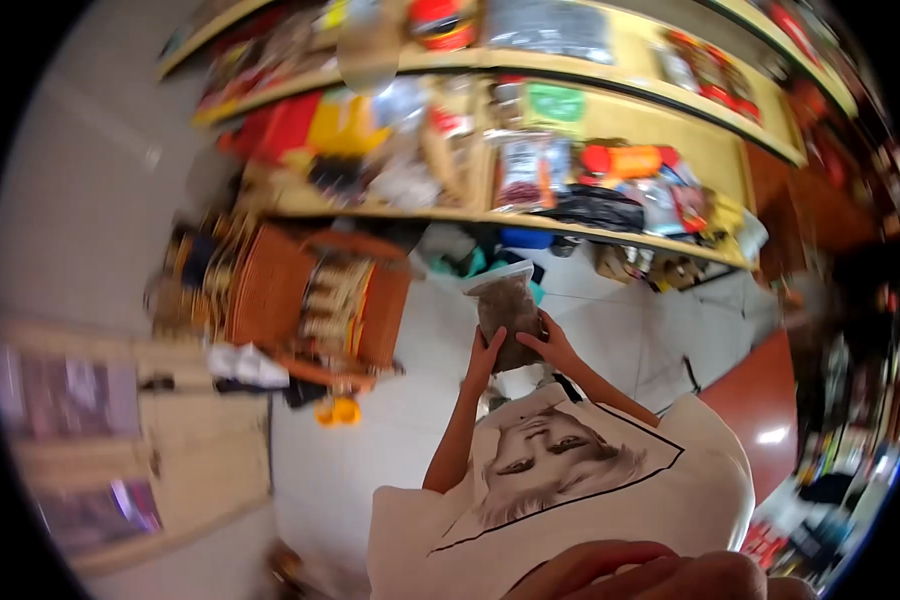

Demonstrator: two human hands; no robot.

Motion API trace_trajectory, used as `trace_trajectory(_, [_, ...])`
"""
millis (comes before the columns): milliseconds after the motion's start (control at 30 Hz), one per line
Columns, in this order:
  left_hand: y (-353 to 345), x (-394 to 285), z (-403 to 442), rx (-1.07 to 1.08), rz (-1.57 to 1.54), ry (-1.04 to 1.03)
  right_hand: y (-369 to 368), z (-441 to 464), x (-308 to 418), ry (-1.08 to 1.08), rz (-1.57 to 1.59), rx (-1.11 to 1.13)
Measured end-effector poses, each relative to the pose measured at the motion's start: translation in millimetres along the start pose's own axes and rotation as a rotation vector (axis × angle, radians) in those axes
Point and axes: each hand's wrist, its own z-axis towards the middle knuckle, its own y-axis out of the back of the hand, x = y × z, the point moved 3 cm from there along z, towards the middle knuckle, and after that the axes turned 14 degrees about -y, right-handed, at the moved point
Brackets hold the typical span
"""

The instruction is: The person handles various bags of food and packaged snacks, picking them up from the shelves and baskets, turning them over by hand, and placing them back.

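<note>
In front of my chest I hold a clear plastic bag [507, 305] with brown contents, whose exact kind I cannot make out. Its pale top edge points away from me, toward the shelves. My left hand [484, 352] grips the bag's lower left side, thumb on the front. The lower right side is held by my right hand [553, 343], its thumb also across the front. The fingers behind the bag are hidden. Both forearms reach out past my white printed shirt [570, 490].
Wooden shelves [630, 235] crowded with packets and bags run across the far side. A brown wooden chair [260, 290] with things on it stands left. A reddish-brown tabletop [750, 410] is at right. Bags lie on the tiled floor [410, 410] under the shelves.
</note>
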Motion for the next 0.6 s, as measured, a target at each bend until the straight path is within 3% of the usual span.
trace_trajectory(67, [-28.9,-1.2,20.7,0.196,0.026,0.024,25.8,-15.1,1.5,0.055,0.097,-0.127])
trace_trajectory(133, [-118.1,-6.0,33.3,0.380,0.132,0.051,102.8,-44.7,13.2,0.053,0.296,-0.188])
trace_trajectory(167, [-144.3,24.6,48.4,0.449,0.261,-0.012,135.2,-60.4,23.1,0.040,0.300,-0.225])
trace_trajectory(267, [-244.4,40.3,57.5,0.656,0.146,-0.022,216.7,-99.4,30.0,-0.056,0.406,-0.345])
trace_trajectory(300, [-283.7,32.7,57.8,0.671,0.148,0.025,246.9,-104.0,29.7,0.104,0.416,-0.403])
trace_trajectory(400, [-376.4,34.0,58.1,0.716,0.052,-0.042,316.0,-134.9,44.2,0.244,0.455,-0.533])
trace_trajectory(500, [-442.4,24.3,61.6,0.795,0.123,-0.095,362.4,-169.7,57.2,0.205,0.595,-0.548])
trace_trajectory(600, [-497.0,21.2,78.4,0.892,0.202,-0.167,402.4,-177.0,55.1,0.278,0.477,-0.602])
